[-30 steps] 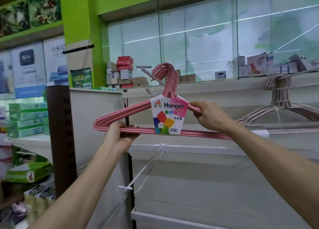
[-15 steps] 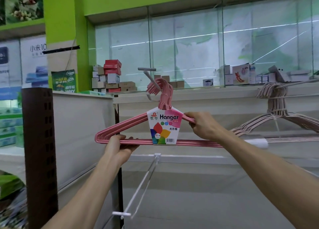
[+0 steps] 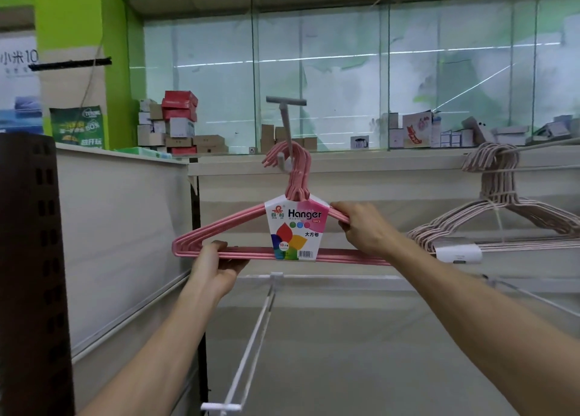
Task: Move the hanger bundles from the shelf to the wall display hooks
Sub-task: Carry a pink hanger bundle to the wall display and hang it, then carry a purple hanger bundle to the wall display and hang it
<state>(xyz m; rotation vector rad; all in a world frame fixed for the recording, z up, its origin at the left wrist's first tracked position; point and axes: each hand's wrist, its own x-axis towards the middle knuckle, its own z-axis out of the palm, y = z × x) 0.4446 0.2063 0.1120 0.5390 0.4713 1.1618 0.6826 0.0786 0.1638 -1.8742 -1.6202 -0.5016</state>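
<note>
The pink hanger bundle [image 3: 238, 227], banded by a paper label [image 3: 296, 227], has its hooks over my wall hook [image 3: 287, 133]. My left hand [image 3: 216, 268] grips its bottom bar; my right hand [image 3: 364, 227] pinches its right shoulder.

1. One head-worn view only — it looks forward, level with the pale panelled display wall [image 3: 361, 192].
2. It sits close — both forearms reach in from the bottom edge.
</note>
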